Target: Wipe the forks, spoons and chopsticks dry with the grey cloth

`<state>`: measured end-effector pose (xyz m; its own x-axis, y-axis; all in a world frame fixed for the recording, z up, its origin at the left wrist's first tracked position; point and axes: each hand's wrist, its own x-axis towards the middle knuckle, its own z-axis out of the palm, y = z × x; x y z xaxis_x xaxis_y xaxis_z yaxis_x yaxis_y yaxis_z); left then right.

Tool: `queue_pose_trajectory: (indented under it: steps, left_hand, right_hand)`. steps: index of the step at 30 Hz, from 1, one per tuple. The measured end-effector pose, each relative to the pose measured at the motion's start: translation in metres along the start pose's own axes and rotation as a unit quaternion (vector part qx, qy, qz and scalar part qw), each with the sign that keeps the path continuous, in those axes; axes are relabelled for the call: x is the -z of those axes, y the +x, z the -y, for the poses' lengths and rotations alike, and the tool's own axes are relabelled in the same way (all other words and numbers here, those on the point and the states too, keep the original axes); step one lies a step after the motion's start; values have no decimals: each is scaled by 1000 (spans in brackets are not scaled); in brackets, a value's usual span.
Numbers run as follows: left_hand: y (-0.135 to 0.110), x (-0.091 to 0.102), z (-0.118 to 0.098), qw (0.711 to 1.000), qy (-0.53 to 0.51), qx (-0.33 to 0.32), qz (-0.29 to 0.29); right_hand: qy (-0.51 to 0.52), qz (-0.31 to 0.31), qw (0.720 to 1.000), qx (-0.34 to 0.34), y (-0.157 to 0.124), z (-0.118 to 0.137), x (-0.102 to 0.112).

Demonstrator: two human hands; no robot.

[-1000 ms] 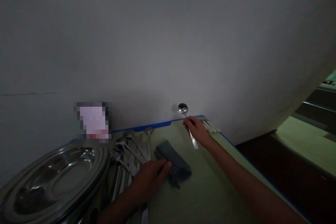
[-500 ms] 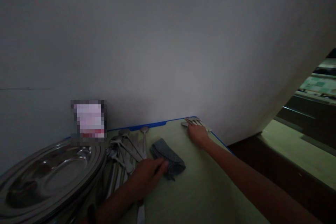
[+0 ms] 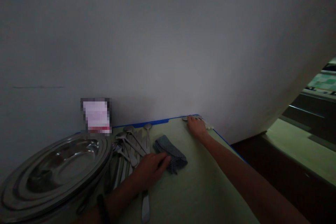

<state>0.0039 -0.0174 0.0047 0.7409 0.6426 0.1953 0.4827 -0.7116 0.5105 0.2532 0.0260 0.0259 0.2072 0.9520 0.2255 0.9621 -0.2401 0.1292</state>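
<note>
My left hand (image 3: 149, 168) lies flat on the green table top (image 3: 199, 189), fingers stretched, fingertips touching a folded dark blue cloth (image 3: 170, 152). My right hand (image 3: 196, 126) reaches to the far right corner of the table and rests over a small group of spoons (image 3: 207, 124) laid by the wall. Its fingers are stretched forward onto them; whether they grip one is hidden. A pile of several metal spoons (image 3: 131, 147) lies just left of the cloth, one handle running under my left hand.
A stack of oval metal trays (image 3: 55, 171) fills the near left. A small blurred card (image 3: 96, 117) stands against the grey wall (image 3: 168, 42). The table has a blue edge (image 3: 147, 123) and drops off at the right to a dark floor (image 3: 275, 168).
A second ago my right hand held a spoon upright near the corner. It has since laid it down among the spoons by the wall. My left hand stayed on the cloth.
</note>
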Motion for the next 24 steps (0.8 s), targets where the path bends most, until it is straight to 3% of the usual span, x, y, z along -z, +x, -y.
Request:
queue_pose_trajectory:
  steps: [6, 11, 16, 20, 24]
  left_hand:
    - [0, 5, -8, 999, 23, 22, -37]
    - [-1, 10, -12, 983, 177, 21, -51]
    - [-6, 6, -7, 947, 306, 81, -53]
    - [-8, 2, -4, 934, 336, 117, -23]
    - [-5, 11, -10, 928, 353, 118, 18]
  right_hand:
    - [113, -45, 992, 44, -16, 35, 9]
    - [364, -55, 925, 90, -38, 59, -3]
    - [339, -18, 927, 161, -55, 64, -7]
    - [321, -3, 937, 141, -50, 62, -9]
    - [324, -5, 941, 94, -43, 62, -15]
